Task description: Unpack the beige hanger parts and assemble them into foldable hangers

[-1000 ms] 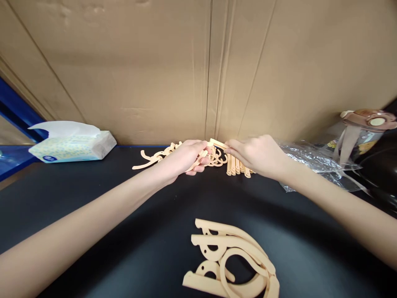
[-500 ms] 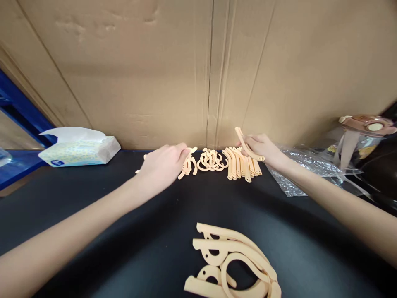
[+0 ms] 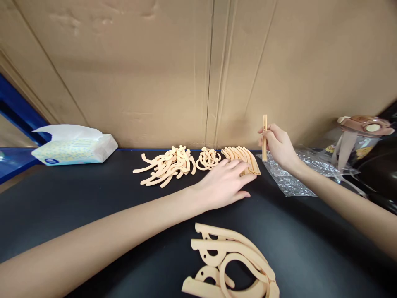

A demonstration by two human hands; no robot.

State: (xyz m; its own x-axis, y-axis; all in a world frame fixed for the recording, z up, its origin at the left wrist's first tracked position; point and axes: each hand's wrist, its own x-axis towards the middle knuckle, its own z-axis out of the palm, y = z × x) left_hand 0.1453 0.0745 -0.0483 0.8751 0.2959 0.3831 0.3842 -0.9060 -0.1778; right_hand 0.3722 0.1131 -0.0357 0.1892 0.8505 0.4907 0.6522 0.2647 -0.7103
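Right of centre, our right hand (image 3: 281, 147) pinches a slim beige plastic strip (image 3: 264, 124) upright; our spread left hand (image 3: 225, 184) touches the neat row of beige plastic arms (image 3: 245, 156) and may scatter it.

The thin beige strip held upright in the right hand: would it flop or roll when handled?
Probably stiff: the beige strip stands straight above and below the right hand. Likely light, since a pinch alone carries it. Its flat sides suggest it would slide, not roll, on the black table.
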